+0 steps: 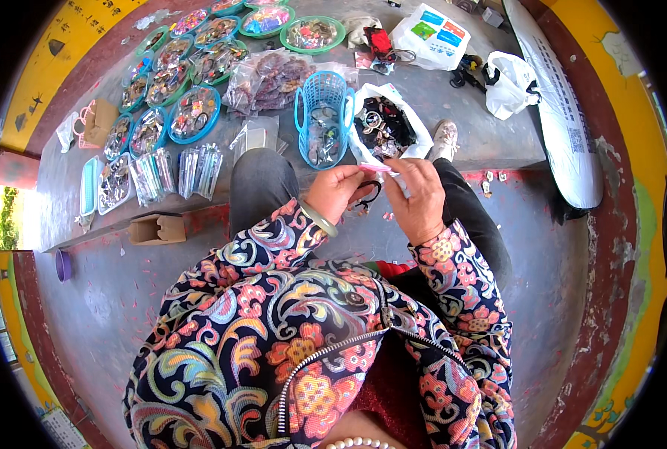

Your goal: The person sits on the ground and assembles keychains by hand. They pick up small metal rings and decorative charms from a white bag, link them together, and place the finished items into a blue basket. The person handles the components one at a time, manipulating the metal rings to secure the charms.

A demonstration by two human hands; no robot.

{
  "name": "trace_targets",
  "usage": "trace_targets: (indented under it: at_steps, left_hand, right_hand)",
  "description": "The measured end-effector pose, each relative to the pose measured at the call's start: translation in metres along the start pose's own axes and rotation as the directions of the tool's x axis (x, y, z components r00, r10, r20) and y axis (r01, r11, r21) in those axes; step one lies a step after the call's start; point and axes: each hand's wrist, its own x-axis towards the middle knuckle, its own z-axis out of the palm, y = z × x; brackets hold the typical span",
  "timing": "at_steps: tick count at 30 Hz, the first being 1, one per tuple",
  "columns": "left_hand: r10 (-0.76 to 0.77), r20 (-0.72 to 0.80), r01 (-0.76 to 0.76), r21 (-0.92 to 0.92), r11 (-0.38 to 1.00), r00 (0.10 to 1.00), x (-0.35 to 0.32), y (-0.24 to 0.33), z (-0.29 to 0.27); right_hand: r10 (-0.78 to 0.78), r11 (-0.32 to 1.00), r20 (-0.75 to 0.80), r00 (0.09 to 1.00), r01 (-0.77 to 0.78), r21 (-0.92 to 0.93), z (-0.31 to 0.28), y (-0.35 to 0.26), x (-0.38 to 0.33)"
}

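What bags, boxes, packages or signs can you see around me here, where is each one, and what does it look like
White plastic bag: far side of the ledge, coloured panels printed on it.
Plain white bag: right of it, knotted, crumpled.
Open white bag: just beyond the right hand, dark trinkets inside.
Clear bag: middle of the ledge, brownish pieces inside.
Cardboard box: floor on the left, small, brown.
White banner: far right, long, curved.

Floral paisley jacket [273, 352] (silver zip); jade bangle [318, 218]; pearl necklace [356, 443].
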Motion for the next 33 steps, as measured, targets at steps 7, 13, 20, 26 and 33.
trace_targets:
  at_steps: [7, 13, 20, 26, 33]
  left_hand:
    - [0.42, 0.216, -0.463, 0.57, 0.679, 0.882, -0.001, -0.014, 0.001]
    - [0.354, 0.307, -0.447, 0.775, 0.445, 0.884, -0.007, -0.001, 0.006]
    - [0.355, 0.31, -0.443, 0.802, 0.401, 0.882, -0.01, -0.003, 0.009]
    - [0.336, 0.317, -0.439, 0.806, 0.398, 0.887, -0.009, -0.006, 0.005]
    - [0.356, 0.311, -0.443, 0.807, 0.39, 0.881, -0.01, -0.009, 0.006]
  right_hand:
    - [-0.029, 0.998, 0.1, 0.995, 0.033, -0.046, 0.003, -0.002, -0.008]
    - [-0.037, 0.989, 0.197, 0.98, 0.064, -0.133, 0.003, -0.006, -0.01]
    - [-0.038, 0.971, 0.262, 0.964, 0.098, -0.22, 0.003, -0.012, -0.013]
    - [-0.019, 0.98, 0.252, 0.968, 0.069, -0.189, 0.005, -0.011, -0.015]
    - [0.004, 0.984, 0.247, 0.969, 0.041, -0.176, 0.006, -0.009, -0.015]
